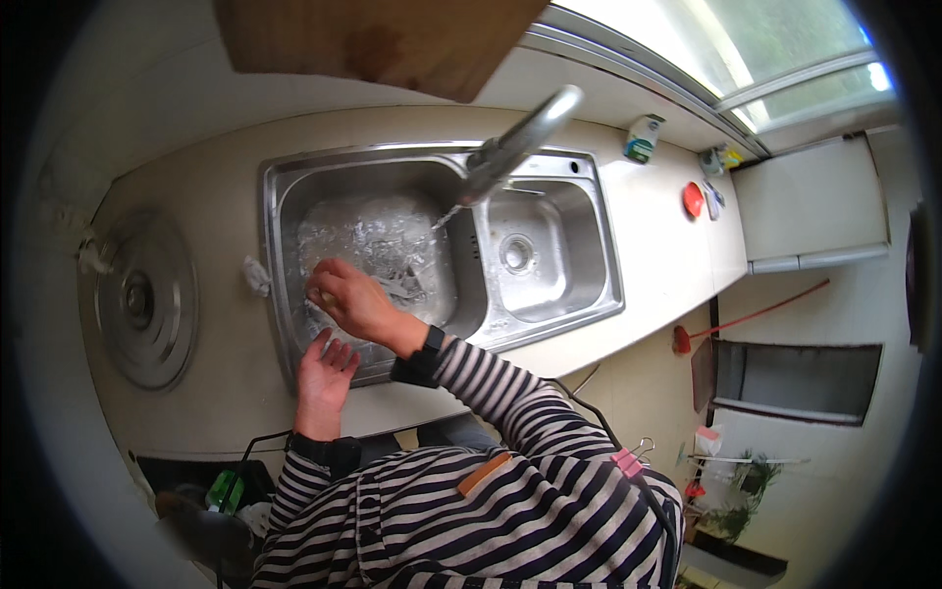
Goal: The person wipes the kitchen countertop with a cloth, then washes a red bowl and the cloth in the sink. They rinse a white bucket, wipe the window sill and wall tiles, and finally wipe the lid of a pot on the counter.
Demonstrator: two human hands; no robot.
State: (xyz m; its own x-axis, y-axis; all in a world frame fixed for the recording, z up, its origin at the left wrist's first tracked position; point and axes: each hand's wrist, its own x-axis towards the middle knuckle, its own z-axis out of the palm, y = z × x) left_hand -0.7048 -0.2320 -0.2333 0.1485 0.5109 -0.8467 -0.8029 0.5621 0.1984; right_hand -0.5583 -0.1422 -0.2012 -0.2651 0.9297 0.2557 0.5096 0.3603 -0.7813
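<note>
My right hand (353, 298) is over the near left part of the large basin of a stainless steel double sink (544, 335). Its fingers are curled, and a small pale thing shows at them, too unclear to name. Just below it, my left hand (326, 375) is palm up at the basin's near edge, fingers apart, holding nothing. Water runs from the metal faucet (515, 151) into the large basin, where the water's surface is rippled. Something whitish lies in the water (401, 283); I cannot tell what it is.
A round metal lid (165, 294) and a crumpled white cloth or tissue (256, 276) lie left of the sink. On the right counter are a bottle with a green label (642, 138) and a red bowl (692, 199). A wooden board (383, 37) juts in above the sink.
</note>
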